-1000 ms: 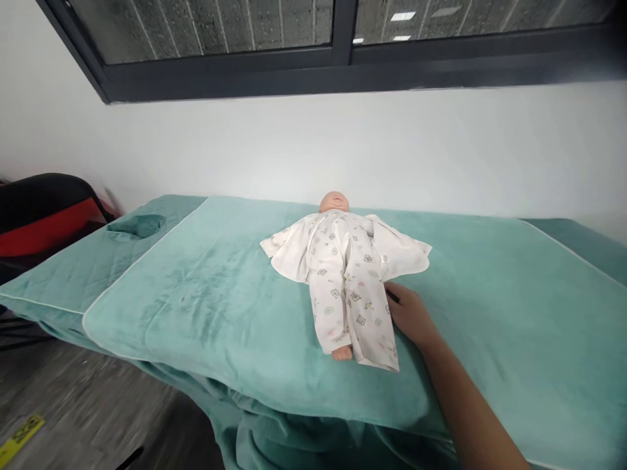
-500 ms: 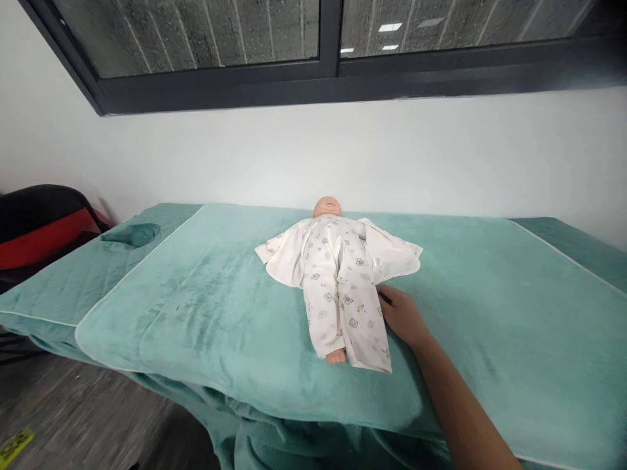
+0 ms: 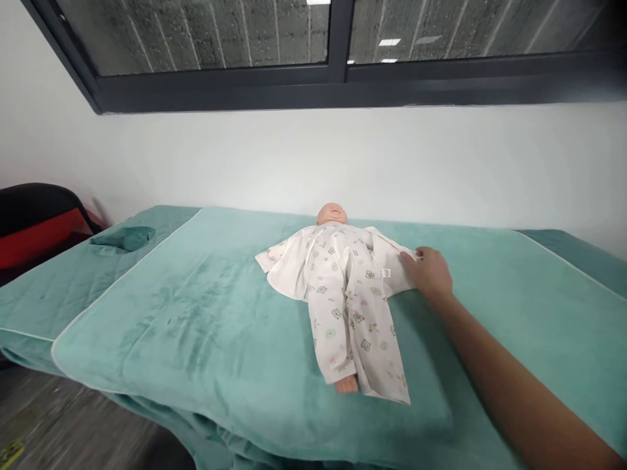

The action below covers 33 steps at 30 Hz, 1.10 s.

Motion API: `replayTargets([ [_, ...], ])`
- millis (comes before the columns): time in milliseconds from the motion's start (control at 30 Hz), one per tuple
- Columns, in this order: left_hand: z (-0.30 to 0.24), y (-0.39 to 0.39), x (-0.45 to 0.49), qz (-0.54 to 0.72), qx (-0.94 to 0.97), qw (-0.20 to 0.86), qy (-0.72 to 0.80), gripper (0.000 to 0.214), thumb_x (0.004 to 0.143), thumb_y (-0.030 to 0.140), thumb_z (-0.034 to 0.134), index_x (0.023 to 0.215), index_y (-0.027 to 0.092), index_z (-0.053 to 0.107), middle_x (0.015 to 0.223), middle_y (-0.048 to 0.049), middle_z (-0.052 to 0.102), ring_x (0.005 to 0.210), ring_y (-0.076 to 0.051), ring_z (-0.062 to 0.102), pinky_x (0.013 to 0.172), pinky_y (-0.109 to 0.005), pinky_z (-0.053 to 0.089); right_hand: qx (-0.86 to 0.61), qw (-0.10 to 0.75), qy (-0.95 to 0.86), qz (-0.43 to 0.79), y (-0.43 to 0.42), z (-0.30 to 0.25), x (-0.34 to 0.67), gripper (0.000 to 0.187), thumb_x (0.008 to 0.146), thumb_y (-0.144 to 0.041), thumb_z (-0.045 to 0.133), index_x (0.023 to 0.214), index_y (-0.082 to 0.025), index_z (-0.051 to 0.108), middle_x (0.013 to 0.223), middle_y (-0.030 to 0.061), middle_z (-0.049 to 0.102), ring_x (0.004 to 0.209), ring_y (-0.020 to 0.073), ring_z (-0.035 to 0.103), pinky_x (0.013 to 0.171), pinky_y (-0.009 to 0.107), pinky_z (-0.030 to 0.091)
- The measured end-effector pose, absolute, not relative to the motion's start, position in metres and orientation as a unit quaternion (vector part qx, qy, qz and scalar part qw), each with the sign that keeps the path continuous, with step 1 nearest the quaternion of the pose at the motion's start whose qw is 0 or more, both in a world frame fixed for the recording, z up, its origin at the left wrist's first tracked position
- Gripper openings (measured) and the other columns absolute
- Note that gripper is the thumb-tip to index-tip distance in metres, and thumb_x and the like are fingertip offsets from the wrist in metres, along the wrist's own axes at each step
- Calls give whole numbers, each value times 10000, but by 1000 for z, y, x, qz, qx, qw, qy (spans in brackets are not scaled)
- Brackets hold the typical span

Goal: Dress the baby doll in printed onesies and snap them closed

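Your right hand (image 3: pixel 428 273) has moved up from beside the trouser leg (image 3: pixel 375 333) and now pinches the outer end of the jacket sleeve (image 3: pixel 390 253), apparently shifting work armward on the baby doll (image 3: pixel 332 214), lying on the massage table (image 3: pixel 220 326).

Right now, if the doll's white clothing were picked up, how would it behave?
The white clothing would probably flop and crease, judging by its loose folds. It's likely light; the fabric looks thin. Lifting might move the doll too, since its foot pokes from one trouser leg.
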<state>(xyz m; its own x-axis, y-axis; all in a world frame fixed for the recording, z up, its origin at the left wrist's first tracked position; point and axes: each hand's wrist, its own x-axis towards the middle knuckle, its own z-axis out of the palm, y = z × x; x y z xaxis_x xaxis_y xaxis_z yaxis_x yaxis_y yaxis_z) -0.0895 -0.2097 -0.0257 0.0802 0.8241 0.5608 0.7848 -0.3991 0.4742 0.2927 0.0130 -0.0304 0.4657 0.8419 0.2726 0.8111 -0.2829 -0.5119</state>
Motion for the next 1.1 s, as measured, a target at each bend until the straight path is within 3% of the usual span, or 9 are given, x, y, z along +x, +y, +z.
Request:
replayTargets([
  [100,-28,-180,-89,413,717,4,561,212,831,316,592,1014,361,690,1055,-61,668,999,-270,635,695,-405,584,-836,187,-500,126,35,-16,298,637,814,-621,530,1241,-150,543,1175,204,641,1051,355,621,853,465,482],
  [200,-18,-103,-84,396,671,-34,626,284,910,316,467,1083,192,655,1060,-128,651,1016,-285,603,883,-476,531,-818,177,-521,168,39,-4,302,596,748,-563,639,1156,-130,598,1171,219,653,1032,371,628,816,451,489],
  [367,-6,10,-78,245,595,24,765,364,875,407,519,1079,131,641,1183,-190,601,1149,-366,511,929,-511,452,-654,338,-535,415,25,36,279,471,759,-544,658,1036,-162,655,1014,165,718,817,302,687,631,376,523],
  [467,-13,26,-81,263,594,49,759,252,875,339,503,949,159,663,1125,-159,634,1131,-341,518,952,-482,422,-594,415,-558,403,16,74,240,422,762,-515,668,1031,-191,649,971,119,712,753,248,667,589,332,504],
  [600,-2,16,-79,441,557,190,678,201,912,344,452,882,196,585,941,-60,667,918,-221,599,866,-360,465,-455,186,-721,489,21,118,195,355,689,-482,757,899,-203,698,866,49,702,754,203,635,662,301,493],
  [667,16,8,-66,519,526,254,625,197,921,383,450,910,212,546,948,-34,665,877,-192,612,822,-324,477,-449,187,-739,467,36,126,182,384,735,-559,703,807,-182,685,804,48,684,697,172,602,659,292,467],
  [800,45,-7,-22,522,620,322,489,156,938,332,445,895,220,545,1186,-53,652,1113,-193,596,931,-319,451,-567,335,-702,271,80,105,155,450,839,-633,541,775,-192,603,747,26,647,651,141,543,635,279,402],
  [900,38,-11,-1,401,762,332,385,117,908,290,511,836,221,574,1159,-42,679,1094,-205,612,939,-336,449,-596,295,-721,195,102,77,131,424,813,-630,568,861,-210,605,860,43,678,757,183,586,668,293,401],
  [1100,11,-8,-10,421,746,387,340,64,867,281,604,892,238,644,1198,-26,696,1072,-203,640,1003,-350,446,-631,237,-730,114,110,48,115,386,728,-446,673,1032,-218,605,928,63,679,758,216,589,649,308,393],
])
